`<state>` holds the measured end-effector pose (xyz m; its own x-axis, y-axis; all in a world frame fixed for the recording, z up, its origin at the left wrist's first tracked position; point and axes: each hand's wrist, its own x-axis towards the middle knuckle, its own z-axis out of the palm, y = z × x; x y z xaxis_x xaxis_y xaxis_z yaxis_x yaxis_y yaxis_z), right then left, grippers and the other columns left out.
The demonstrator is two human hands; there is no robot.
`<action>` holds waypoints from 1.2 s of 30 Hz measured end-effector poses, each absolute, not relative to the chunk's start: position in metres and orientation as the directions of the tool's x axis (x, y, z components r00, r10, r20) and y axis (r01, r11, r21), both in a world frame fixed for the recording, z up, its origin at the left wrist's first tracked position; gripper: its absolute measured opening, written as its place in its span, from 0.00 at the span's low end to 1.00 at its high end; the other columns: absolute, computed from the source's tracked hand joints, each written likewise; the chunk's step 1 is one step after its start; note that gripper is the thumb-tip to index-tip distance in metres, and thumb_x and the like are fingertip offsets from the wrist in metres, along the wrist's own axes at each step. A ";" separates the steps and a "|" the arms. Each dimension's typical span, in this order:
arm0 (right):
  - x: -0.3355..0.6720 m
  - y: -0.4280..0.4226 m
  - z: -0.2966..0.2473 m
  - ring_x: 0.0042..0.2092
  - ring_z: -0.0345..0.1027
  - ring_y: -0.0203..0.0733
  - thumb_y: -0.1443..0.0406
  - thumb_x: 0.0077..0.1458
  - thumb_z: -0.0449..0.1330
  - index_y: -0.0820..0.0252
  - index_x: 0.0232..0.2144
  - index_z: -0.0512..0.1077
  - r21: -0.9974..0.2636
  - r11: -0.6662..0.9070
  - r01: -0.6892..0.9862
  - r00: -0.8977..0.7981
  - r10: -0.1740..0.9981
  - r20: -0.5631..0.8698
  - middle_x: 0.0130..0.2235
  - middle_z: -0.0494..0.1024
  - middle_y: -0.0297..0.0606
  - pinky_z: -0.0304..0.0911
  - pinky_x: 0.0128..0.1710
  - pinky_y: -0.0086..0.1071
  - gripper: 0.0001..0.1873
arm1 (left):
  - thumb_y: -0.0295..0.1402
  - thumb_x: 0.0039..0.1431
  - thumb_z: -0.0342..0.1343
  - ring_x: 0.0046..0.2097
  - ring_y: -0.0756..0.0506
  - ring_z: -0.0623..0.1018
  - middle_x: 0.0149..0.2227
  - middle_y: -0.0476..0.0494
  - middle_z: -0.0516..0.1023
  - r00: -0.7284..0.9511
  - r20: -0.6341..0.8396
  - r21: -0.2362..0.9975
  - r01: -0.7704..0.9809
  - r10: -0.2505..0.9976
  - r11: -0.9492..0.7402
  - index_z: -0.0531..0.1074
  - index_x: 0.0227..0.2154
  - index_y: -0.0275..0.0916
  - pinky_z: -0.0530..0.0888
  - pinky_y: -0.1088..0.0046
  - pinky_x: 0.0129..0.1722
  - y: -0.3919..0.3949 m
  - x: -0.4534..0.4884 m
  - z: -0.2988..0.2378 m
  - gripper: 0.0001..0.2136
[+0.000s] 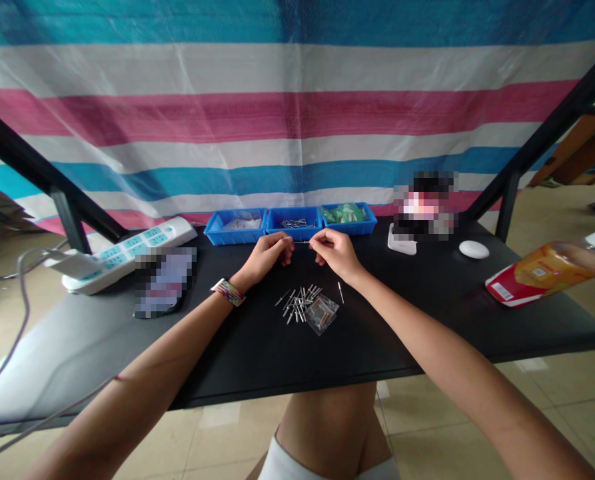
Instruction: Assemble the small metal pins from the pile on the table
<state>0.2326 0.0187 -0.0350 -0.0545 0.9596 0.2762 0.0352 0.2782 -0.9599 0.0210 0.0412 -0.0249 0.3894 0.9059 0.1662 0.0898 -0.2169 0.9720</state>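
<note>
Just in front of the blue bins, a thin silver blind rivet (302,242) is stretched between my two hands. My left hand (268,255) is closed, its fingertips at the rivet's left end. Fingertips of my right hand (336,252) pinch the right end. Below them on the black table lies a pile of blind rivets (297,304), with a small clear plastic bag (322,313) against its right side; small brownish pieces show inside the bag. One loose rivet (340,292) lies apart, near my right wrist.
Three blue bins stand in a row: the left bin (212,235) with clear bags, the middle (272,230) with rivets, the right (372,223) with green packets. A power strip (177,231) lies left; a white case (402,241), white mouse (474,249) and drink bottle (542,270) are right.
</note>
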 end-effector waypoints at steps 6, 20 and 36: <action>0.234 0.021 -0.038 0.22 0.70 0.34 0.45 0.53 0.68 0.59 0.31 0.76 -0.958 0.280 0.059 -0.072 0.959 0.275 0.31 0.81 0.37 0.65 0.20 0.26 0.23 | 0.45 0.59 0.67 0.25 0.51 0.74 0.25 0.50 0.75 0.425 0.189 0.971 0.055 0.886 -0.233 0.70 0.32 0.37 0.72 0.77 0.26 0.037 0.021 -0.019 0.17; 0.231 0.018 -0.033 0.22 0.70 0.32 0.59 0.47 0.70 0.58 0.32 0.76 -0.970 0.226 -0.084 -0.043 0.972 0.230 0.30 0.77 0.30 0.67 0.21 0.26 0.12 | 0.53 0.64 0.61 0.24 0.50 0.73 0.22 0.48 0.74 0.417 0.210 0.944 0.149 0.884 -0.295 0.75 0.28 0.36 0.70 0.76 0.26 0.041 0.021 -0.024 0.22; 0.241 0.037 -0.025 0.21 0.72 0.33 0.60 0.55 0.64 0.58 0.49 0.82 -0.935 0.329 0.133 0.079 0.937 0.341 0.50 0.85 0.45 0.67 0.20 0.30 0.19 | 0.53 0.64 0.59 0.24 0.49 0.75 0.22 0.45 0.75 0.406 0.132 0.982 0.069 0.904 -0.174 0.75 0.27 0.36 0.71 0.75 0.26 0.044 0.020 -0.027 0.23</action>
